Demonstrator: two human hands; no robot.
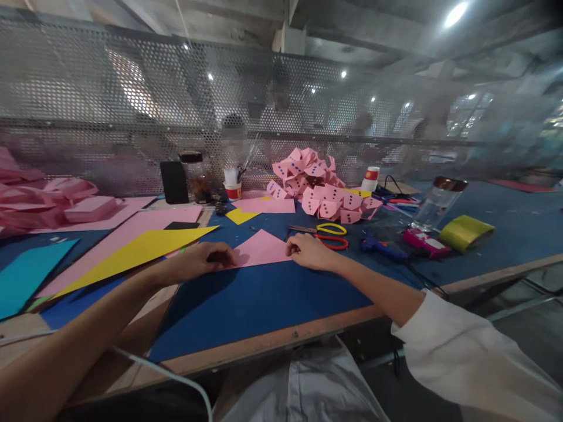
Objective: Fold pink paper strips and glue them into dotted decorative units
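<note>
A pink sheet of paper [262,248] lies on the blue table covering [264,310] with one corner pointing away from me, so its visible shape is a triangle. My left hand [206,258] has its curled fingers on the left corner of the paper. At the right corner, my right hand [310,251] pinches the edge between thumb and fingers. Just beyond my right hand lie scissors with a yellow handle loop [332,229] and a red handle loop [333,242]. Whether the sheet is folded double I cannot tell.
Folded pink papers with dark dots [328,199] are heaped at the back. A blue glue gun [382,249], a magenta device [426,243] and a lidded jar [438,202] stand to the right. Yellow paper [132,258] and pink stacks [88,208] lie left; a perforated screen [176,99] rises behind.
</note>
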